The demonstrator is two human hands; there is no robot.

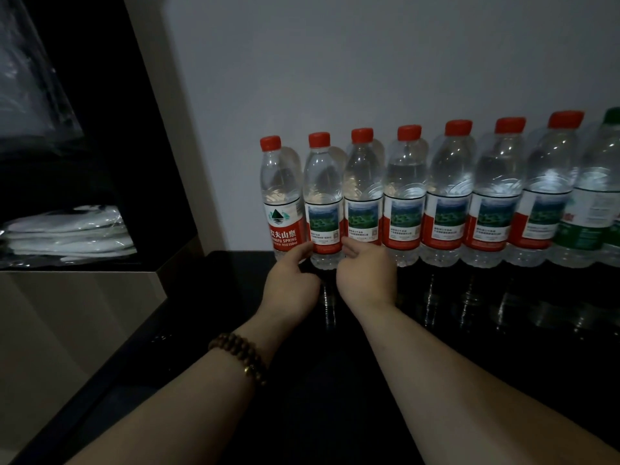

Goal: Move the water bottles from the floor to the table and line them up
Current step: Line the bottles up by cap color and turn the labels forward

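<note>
Several clear water bottles with red caps and red-white labels stand upright in a tight row on the black glossy table (453,330), against the wall. The leftmost bottle (280,196) shows its logo side. The second bottle from the left (323,203) stands between my two hands. My left hand (295,280) touches its lower left side with curled fingers. My right hand (364,276) presses its lower right side, in front of the third bottle (364,196). A green-capped, green-labelled bottle (604,203) ends the row at the right edge.
A dark open cabinet at the left holds plastic-wrapped white items (67,233). Below it a beige surface (84,313) juts toward the table's left edge. A beaded bracelet (240,357) sits on my left wrist. A plain grey wall (369,62) backs the bottles.
</note>
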